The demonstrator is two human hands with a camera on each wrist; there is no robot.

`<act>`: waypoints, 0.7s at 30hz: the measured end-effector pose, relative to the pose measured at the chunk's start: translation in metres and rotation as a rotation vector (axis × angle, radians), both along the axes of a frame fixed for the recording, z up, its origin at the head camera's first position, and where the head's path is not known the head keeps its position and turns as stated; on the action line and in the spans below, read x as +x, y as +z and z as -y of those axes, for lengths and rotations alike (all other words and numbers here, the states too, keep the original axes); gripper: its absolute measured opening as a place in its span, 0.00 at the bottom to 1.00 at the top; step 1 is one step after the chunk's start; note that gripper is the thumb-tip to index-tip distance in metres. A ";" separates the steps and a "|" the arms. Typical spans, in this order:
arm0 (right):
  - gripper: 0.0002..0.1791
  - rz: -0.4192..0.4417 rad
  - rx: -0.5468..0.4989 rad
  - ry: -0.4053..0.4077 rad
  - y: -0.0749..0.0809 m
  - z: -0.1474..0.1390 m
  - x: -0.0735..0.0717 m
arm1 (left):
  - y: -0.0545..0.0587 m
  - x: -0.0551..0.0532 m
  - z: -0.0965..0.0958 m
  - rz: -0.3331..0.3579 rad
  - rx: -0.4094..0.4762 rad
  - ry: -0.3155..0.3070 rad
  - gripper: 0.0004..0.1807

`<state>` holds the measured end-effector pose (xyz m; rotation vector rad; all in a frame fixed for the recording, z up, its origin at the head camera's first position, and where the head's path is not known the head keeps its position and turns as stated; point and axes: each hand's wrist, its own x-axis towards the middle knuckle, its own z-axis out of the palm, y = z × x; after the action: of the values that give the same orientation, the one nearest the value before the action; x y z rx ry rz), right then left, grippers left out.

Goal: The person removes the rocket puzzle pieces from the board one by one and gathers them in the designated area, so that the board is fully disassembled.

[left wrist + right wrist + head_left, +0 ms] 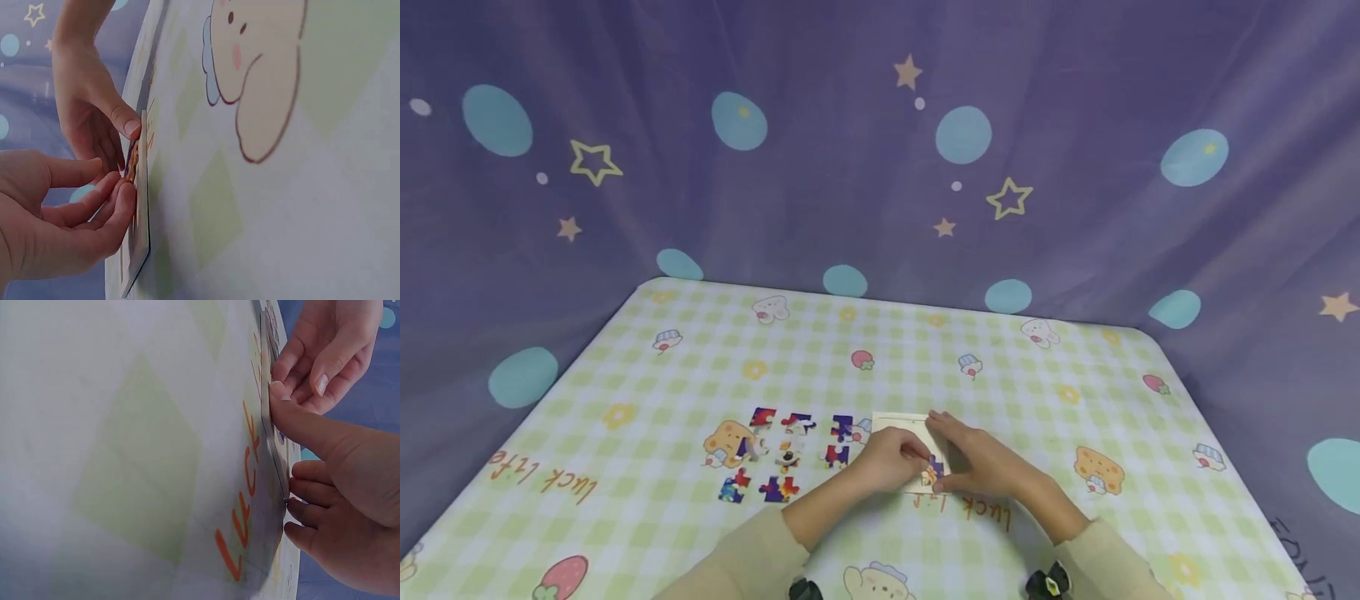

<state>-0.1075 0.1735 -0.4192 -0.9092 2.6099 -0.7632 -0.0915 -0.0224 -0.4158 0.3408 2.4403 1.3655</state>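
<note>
A pale, shallow puzzle tray (891, 419) lies on the table in front of the person. A purple and orange jigsaw piece (933, 472) sits in its near right corner. The left hand (883, 460) reaches over the tray from the left and touches this piece with its fingertips; the left wrist view shows the thumb apart from them. Along the tray's right side rests the right hand (988, 460), its thumb at the near edge by the piece and its fingers at the far right edge. Both hands partly cover the tray.
Several loose jigsaw pieces (778, 489) lie in rough rows left of the tray, some nearest the left hand being red and purple (837, 456). A green-checked cloth (715, 550) with cartoon prints covers the table. Behind it hangs a purple curtain (850, 192).
</note>
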 end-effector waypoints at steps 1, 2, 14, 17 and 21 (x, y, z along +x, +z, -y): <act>0.48 0.003 0.001 -0.001 0.000 0.000 0.000 | 0.000 0.000 -0.001 0.015 0.013 0.012 0.05; 0.48 0.006 0.002 -0.003 0.000 0.000 0.001 | -0.001 0.000 -0.002 0.025 0.026 0.025 0.04; 0.47 -0.025 -0.017 0.018 -0.001 0.002 0.000 | -0.003 0.000 -0.008 0.085 0.087 0.131 0.05; 0.47 -0.032 -0.022 0.017 -0.001 0.002 0.000 | -0.003 -0.001 -0.008 0.071 0.076 0.122 0.04; 0.47 -0.032 -0.021 0.011 -0.002 0.002 -0.001 | -0.004 -0.001 -0.006 0.053 0.073 0.115 0.04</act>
<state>-0.1080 0.1716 -0.4210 -0.9478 2.6270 -0.7811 -0.0921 -0.0159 -0.4200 0.1812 2.4042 1.4948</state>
